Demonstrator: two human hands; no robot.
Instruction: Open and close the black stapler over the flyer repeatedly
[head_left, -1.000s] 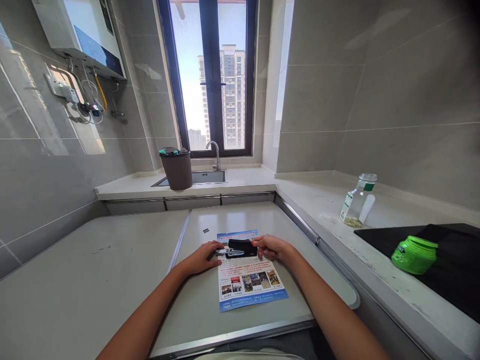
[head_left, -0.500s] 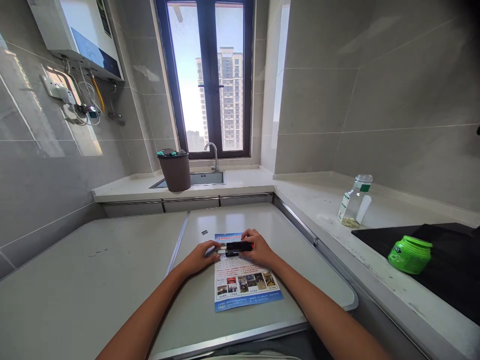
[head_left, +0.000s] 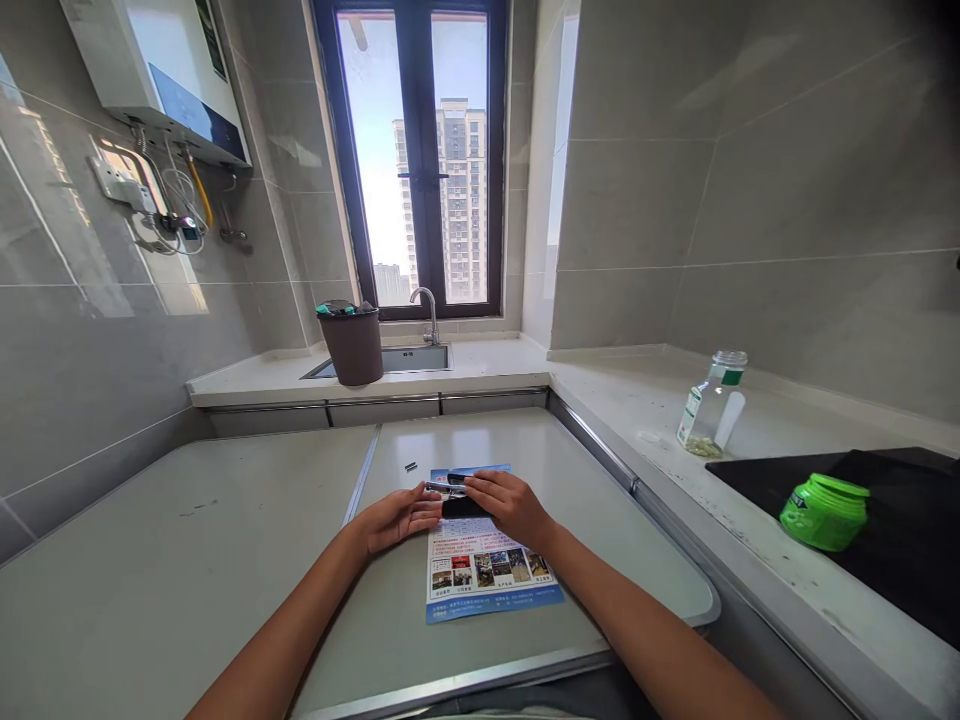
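A black stapler (head_left: 463, 509) is held on its side between my two hands, low over a printed leaflet (head_left: 495, 588). A metal strip of it shows along its far side. My left hand (head_left: 399, 518) grips the left end with thumb and fingers. Over the right part lies my right hand (head_left: 511, 507), its fingers closed around it and hiding that end. Just beyond the leaflet's top left corner, a small strip of staples (head_left: 410, 466) rests on the table (head_left: 247, 530).
A brown bin (head_left: 351, 347) stands at the sink (head_left: 416, 357) with its tap (head_left: 429, 312). On the right counter (head_left: 622, 400) are a glass jar (head_left: 709, 405), a green tub (head_left: 825, 512) and a black hob (head_left: 900, 560). The table's front edge is close to me.
The stapler has been turned in my hands, so its metal part now faces the far side. My right hand has shifted from its right end to cover its top.
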